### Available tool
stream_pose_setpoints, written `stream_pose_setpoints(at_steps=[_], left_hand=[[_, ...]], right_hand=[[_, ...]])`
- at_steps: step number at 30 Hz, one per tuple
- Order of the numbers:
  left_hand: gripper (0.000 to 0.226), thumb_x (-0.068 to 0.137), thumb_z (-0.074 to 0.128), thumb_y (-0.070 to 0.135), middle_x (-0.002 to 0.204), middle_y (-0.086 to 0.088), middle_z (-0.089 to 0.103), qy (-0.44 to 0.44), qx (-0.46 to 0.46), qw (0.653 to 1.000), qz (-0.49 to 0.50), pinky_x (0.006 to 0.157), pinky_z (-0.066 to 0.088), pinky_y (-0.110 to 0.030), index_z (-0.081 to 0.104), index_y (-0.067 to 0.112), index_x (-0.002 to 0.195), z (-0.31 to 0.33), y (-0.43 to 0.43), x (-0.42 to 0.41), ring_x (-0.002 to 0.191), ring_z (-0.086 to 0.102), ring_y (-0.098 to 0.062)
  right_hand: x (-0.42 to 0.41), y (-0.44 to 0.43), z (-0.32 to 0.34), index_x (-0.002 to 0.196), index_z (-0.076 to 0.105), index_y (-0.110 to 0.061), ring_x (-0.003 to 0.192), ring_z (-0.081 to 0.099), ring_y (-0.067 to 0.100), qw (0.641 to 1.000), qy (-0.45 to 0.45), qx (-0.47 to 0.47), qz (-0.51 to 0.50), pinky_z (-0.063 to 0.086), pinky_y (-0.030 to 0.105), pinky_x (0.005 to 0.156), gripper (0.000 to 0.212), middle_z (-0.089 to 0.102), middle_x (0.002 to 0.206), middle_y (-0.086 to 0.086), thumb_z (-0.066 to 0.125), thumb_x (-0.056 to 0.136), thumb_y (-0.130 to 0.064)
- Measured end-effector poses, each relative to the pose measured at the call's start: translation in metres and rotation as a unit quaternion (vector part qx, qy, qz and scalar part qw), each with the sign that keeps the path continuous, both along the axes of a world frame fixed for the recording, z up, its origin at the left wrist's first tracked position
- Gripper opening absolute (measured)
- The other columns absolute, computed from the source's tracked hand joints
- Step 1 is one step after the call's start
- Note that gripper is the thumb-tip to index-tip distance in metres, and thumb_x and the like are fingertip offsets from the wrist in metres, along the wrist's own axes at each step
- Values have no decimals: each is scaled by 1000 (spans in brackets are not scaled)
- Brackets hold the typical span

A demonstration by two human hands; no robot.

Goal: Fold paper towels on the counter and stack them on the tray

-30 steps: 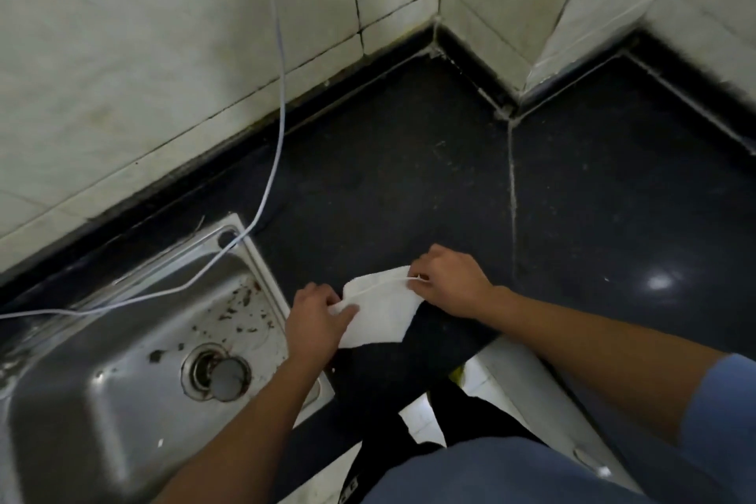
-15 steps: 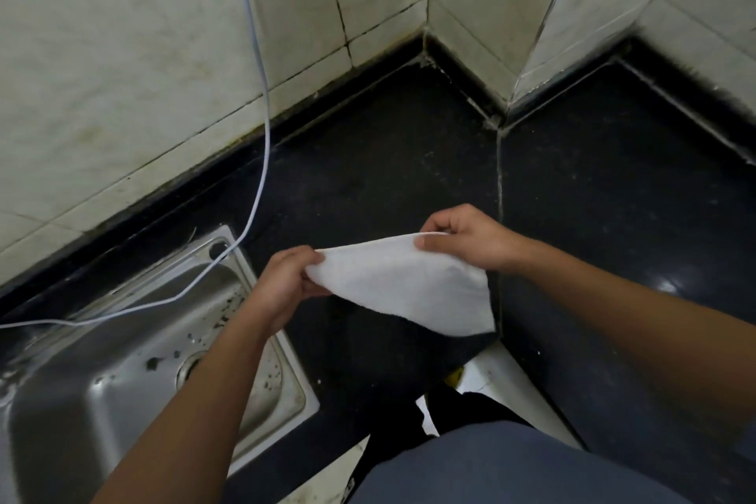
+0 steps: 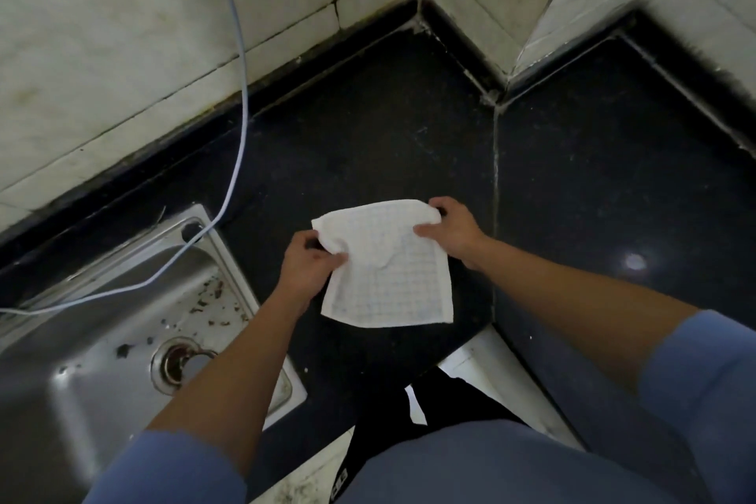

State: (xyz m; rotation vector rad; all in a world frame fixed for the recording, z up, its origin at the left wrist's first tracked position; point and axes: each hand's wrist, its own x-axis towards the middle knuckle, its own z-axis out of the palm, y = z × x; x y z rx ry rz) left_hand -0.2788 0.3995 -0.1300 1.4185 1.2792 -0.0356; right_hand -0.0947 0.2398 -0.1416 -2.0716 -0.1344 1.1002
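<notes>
Hands: both up over the dark counter, each one closed on the same paper towel (image 3: 388,270)
Left hand (image 3: 309,262): pinching the towel's upper left corner, thumb on top and fingers curled underneath, paper bunched into a small crease right at the grip
Right hand (image 3: 450,231): clamped on the upper right corner, thumb pressed flat across the top face, fingers wrapped behind the edge
Paper towel: white, faint grid embossing, spread out almost square between the two hands; top edge runs hand to hand, lower edge hangs free toward the person; whether that lower edge touches the stone, I cannot tell
Sleeves: blue, pushed up both forearms, bare arms reaching in from the bottom of the view
Counter (image 3: 368,143): black polished stone, bending round a corner, a pale grout seam (image 3: 494,192) running just to the right of the right hand, a bright light spot glinting further right
Sink (image 3: 106,323): stainless steel, just left of the left arm, dark flecks scattered across the basin, drain (image 3: 180,364) showing beside the left forearm
Cable (image 3: 239,102): thin, pale blue, dropping down the wall and trailing across the sink's rim
Wall (image 3: 122,33): pale tiles with stained joints, meeting the counter along a dark upstand
Tray: not seen in this view
</notes>
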Motion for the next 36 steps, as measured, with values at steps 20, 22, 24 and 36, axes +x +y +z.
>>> stream_pose_setpoints(at_steps=[20, 22, 24, 36], left_hand=[[18, 85, 57, 29, 95, -2, 58, 222, 283, 872, -332, 64, 46, -32, 52, 15, 94, -3, -59, -33, 82, 55, -19], [19, 87, 55, 26, 105, -2, 53, 159, 328, 837, -407, 73, 48, -34, 52, 15, 102, -5, -66, -38, 96, 52, -19], [25, 88, 55, 31, 111, -2, 50, 120, 337, 804, -475, 79, 47, -33, 53, 16, 108, -10, -77, -36, 104, 49, -20], [15, 81, 52, 14, 108, -6, 52, 126, 343, 739, -566, 79, 38, -33, 52, 14, 96, -11, -80, -46, 102, 48, -24]], right_hand=[[-50, -73, 11, 101, 63, -14, 87, 58, 27, 763, -385, -154, 495, 45, 34, 59, 38, 59, 96, 7, 74, 66, -25], [-55, -79, 10, 84, 62, -12, 68, 59, 26, 723, -412, -199, 518, 33, 30, 48, 45, 60, 78, 7, 84, 46, -20], [-58, -79, 14, 98, 59, -10, 81, 61, 29, 715, -385, -217, 542, 32, 32, 58, 35, 61, 90, 9, 74, 67, -18], [-43, -115, 12, 77, 62, -15, 75, 60, 25, 766, -393, -78, 503, 43, 32, 59, 8, 61, 83, 4, 56, 76, -21]])
